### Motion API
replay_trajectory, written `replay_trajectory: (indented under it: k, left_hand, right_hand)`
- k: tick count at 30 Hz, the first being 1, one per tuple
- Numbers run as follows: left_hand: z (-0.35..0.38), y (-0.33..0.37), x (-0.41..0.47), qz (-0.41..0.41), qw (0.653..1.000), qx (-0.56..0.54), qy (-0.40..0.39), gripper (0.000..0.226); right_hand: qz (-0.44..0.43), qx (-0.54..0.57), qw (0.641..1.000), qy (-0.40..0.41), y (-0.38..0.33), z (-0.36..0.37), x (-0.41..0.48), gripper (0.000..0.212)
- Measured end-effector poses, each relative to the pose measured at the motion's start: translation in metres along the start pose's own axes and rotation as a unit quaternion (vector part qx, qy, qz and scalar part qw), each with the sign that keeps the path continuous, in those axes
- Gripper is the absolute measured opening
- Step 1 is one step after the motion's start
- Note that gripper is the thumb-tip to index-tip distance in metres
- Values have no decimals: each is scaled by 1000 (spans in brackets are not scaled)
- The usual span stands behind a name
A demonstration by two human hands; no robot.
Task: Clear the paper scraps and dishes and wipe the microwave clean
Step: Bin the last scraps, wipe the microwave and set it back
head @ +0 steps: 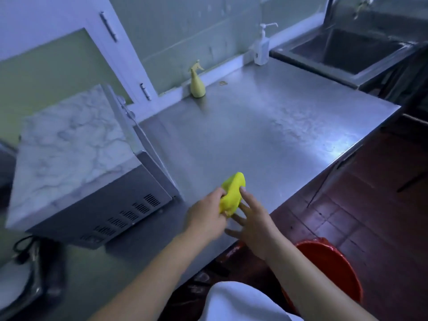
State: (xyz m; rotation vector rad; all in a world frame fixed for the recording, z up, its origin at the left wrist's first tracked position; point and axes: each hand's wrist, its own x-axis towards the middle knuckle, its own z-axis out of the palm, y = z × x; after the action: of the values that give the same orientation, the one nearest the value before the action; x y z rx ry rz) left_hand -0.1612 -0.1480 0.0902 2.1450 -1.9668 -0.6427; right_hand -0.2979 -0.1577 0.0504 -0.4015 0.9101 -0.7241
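The yellow cloth [234, 193] was held just above the near edge of the steel table [254, 126], to the right of the microwave [76, 154]. It was bunched into a longish wad whose long axis ran from the person's hands up and away, its free end pointing toward the far right of the table. The left hand [206, 218] gripped its lower end with curled fingers. The right hand [257, 230] was spread wide, its straight fingers [245, 195] touching the cloth's right side and holding nothing.

The cloth's lower end was hidden inside the left hand, so its full size and any folds could not be made out. The microwave stood turned, with its vented grey panel toward the camera and its front seen only edge-on, facing right; its inside was not visible. A dark object with a cord at the lower left was cut off and too blurred to identify.

The cloth was bright yellow, soft and crumpled. The microwave had a white marbled top. A yellow spray bottle [197, 85] and a white pump dispenser [261, 47] stood upright along the back wall, with the sink [347, 49] beyond them. A red bucket [333, 269] sat on the tiled floor [382, 193].
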Motion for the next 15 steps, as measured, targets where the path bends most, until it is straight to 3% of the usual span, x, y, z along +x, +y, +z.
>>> replay_trajectory:
  k: [3, 7, 11, 15]
  left_hand:
    - [-10, -9, -40, 63, 997, 38, -32, 47]
    - [-34, -48, -67, 12, 991, -121, -64, 54]
    - [-76, -99, -85, -28, 973, -226, 35, 27]
    - [-131, -158, -85, -10, 949, -277, 154, 24]
  right_hand:
    - [51, 77, 995, -37, 1, 35, 12, 62]
    - [87, 69, 992, -64, 14, 65, 27, 51]
    - [86, 62, 992, -65, 29, 101, 39, 49]
    - [33, 22, 999, -2, 41, 124, 46, 49]
